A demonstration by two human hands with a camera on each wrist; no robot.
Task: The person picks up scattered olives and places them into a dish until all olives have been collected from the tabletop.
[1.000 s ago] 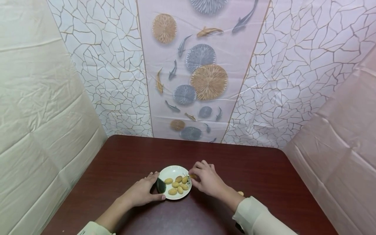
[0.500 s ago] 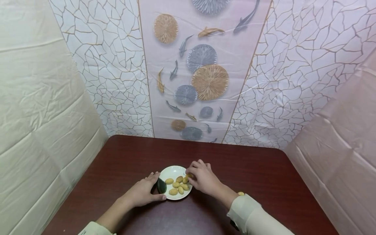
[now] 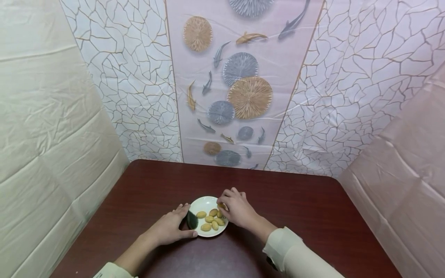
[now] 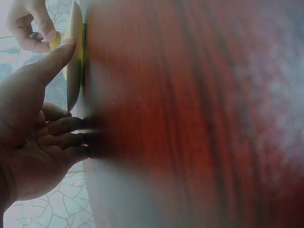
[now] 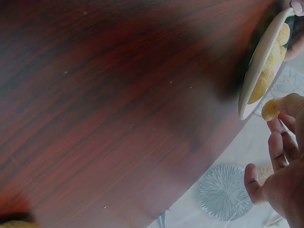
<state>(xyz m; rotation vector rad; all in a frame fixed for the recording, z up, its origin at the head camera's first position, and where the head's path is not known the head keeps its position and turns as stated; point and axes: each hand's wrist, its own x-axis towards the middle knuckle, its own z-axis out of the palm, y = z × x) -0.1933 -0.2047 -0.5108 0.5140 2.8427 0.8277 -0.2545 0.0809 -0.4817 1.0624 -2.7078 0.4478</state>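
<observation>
A white plate with a dark green patch at its left rim stands on the table and bears several small yellow oval fruits. At its left side my left hand holds the rim, thumb at the near edge and fingers toward the far edge. In the left wrist view the plate shows edge-on beside the thumb. My right hand is over the plate's right rim. Between thumb and fingertips it pinches one yellow oval fruit, seen just off the rim in the right wrist view.
The dark red wooden table reaches back to a patterned cloth. Cloth walls rise on both sides. Part of another yellow thing shows at the right wrist view's lower left corner.
My right hand has moved left, bringing the pinched fruit from beside the plate to over its right rim. The left hand stays at the plate. A fruit on the table has become hidden behind the right sleeve.
</observation>
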